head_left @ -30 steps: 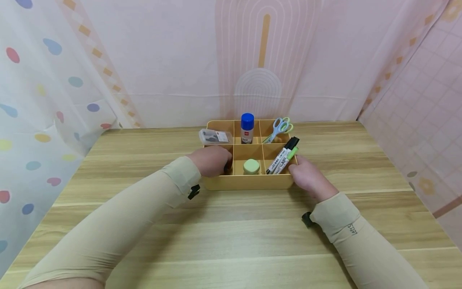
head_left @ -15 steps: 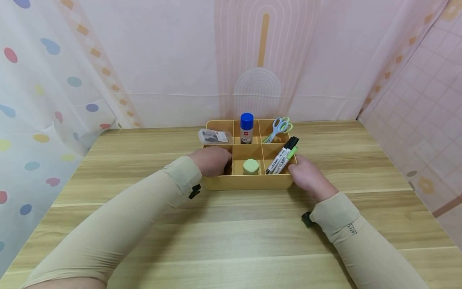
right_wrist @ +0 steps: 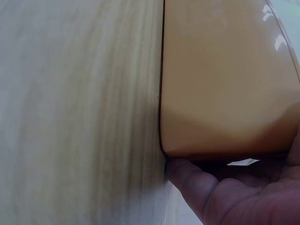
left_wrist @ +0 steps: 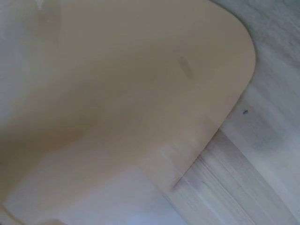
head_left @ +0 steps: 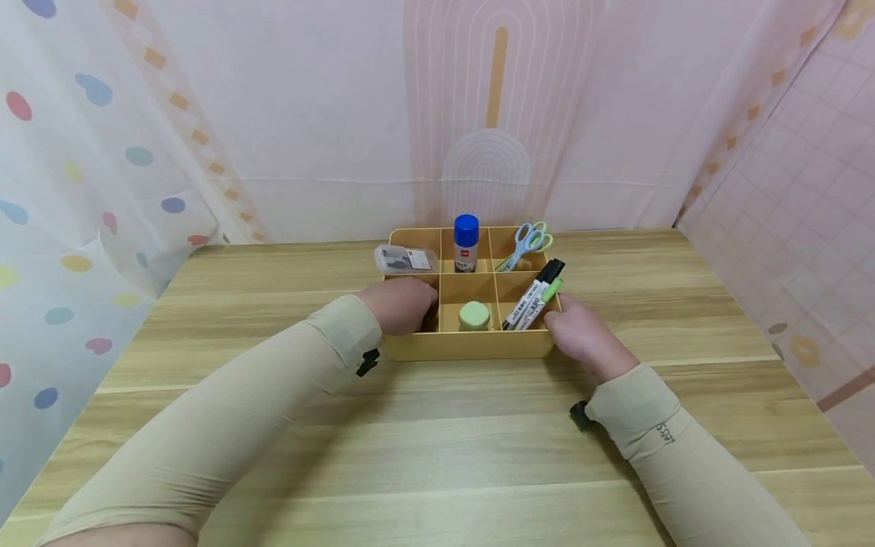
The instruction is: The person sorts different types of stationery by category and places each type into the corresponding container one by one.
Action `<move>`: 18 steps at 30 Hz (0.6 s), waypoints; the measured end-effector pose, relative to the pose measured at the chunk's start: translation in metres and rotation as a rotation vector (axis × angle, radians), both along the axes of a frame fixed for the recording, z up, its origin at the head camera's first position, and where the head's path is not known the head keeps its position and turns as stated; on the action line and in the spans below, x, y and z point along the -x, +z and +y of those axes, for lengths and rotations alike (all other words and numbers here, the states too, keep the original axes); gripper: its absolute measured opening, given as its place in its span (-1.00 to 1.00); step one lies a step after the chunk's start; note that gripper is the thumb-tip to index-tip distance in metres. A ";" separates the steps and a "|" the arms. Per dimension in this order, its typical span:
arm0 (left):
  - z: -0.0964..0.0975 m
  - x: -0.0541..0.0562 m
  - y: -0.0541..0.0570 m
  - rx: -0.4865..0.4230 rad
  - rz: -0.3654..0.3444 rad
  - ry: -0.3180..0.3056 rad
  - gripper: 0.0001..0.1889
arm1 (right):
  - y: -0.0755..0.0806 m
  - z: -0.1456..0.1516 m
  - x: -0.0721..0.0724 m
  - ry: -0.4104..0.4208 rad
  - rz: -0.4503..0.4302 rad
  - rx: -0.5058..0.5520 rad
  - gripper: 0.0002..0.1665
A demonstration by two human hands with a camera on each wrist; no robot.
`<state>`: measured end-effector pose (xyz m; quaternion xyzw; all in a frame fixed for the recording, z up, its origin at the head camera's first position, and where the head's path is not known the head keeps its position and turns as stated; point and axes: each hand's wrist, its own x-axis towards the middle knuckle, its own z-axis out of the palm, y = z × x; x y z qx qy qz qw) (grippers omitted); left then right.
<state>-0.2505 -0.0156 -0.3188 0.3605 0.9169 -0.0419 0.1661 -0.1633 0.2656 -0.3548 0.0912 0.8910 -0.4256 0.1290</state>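
Note:
A tan desk organizer [head_left: 472, 347] with several compartments stands on the table. My left hand [head_left: 402, 305] reaches into its front left compartment, fingertips hidden inside; I cannot tell whether they hold the dark thing beside them. My right hand [head_left: 581, 333] grips the organizer's right side at the front corner, thumb at the rim. In the right wrist view its fingers [right_wrist: 192, 180] touch the tan wall near the table. Tilted in the front right compartment are black and green-capped markers [head_left: 533, 296]. A pale green rounded item [head_left: 474, 316] sits in the front middle one.
In the back row are a clear plastic case [head_left: 406, 260], a blue-capped glue stick [head_left: 466, 241] and scissors [head_left: 528, 241] with blue and green handles. The wooden table [head_left: 437, 448] meets a patterned pink curtain [head_left: 328, 114] behind the organizer.
The head view has shifted very slightly. Both hands and the organizer keep the same places relative to each other.

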 end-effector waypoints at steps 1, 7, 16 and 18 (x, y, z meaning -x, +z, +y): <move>-0.001 0.000 0.000 -0.012 -0.009 0.001 -0.90 | 0.000 0.000 0.000 0.002 -0.001 0.001 -0.24; -0.012 0.000 0.003 -0.138 -0.032 -0.003 -0.86 | 0.001 -0.002 -0.001 0.003 -0.013 0.023 -0.23; -0.054 -0.012 0.018 -0.365 0.073 0.034 -0.68 | 0.003 -0.002 -0.001 0.011 -0.032 0.019 -0.22; -0.067 -0.015 0.020 -0.397 0.082 0.046 -0.67 | 0.003 -0.002 -0.001 0.012 -0.037 0.015 -0.22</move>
